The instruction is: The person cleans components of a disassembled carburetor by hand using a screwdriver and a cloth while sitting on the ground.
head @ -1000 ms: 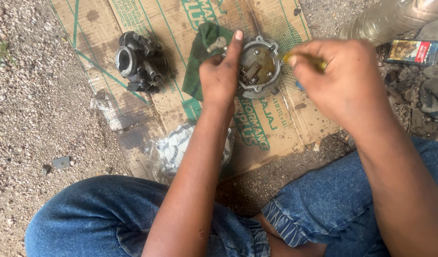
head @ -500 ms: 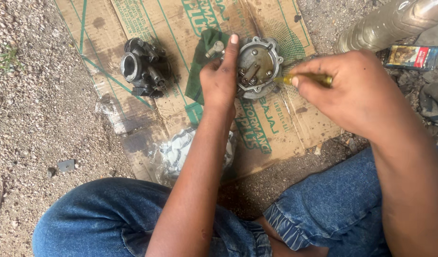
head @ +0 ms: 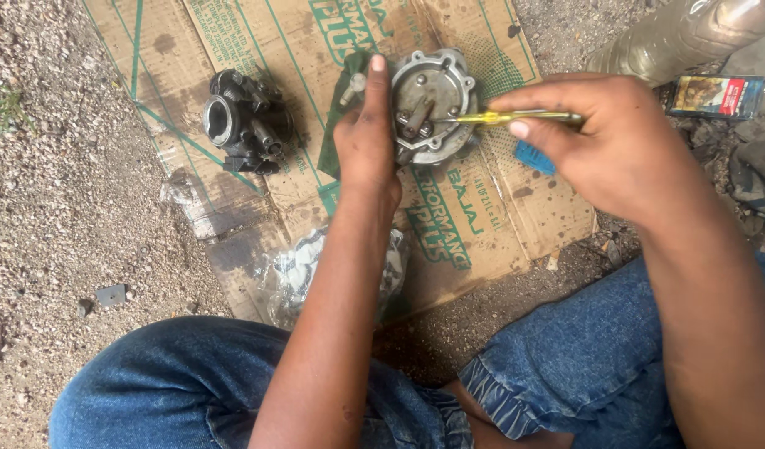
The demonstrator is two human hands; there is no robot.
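Observation:
A round grey metal part with small fittings in its middle lies on a flattened cardboard sheet. My left hand grips its left edge, fingers laid along the rim, over a green cloth. From the right, my right hand holds a yellow-handled screwdriver, its thin shaft pointing left into the part's centre. A dark carburettor body stands on the cardboard to the left, away from both hands.
I sit on gravel ground with knees in blue jeans at the bottom. A clear plastic bottle and a small printed box lie at the upper right. Crumpled clear plastic lies under my left forearm.
My right hand has shifted slightly and the screwdriver shaft now reaches into the centre of the round part. My left hand stays on the part's edge. The view has drifted a little.

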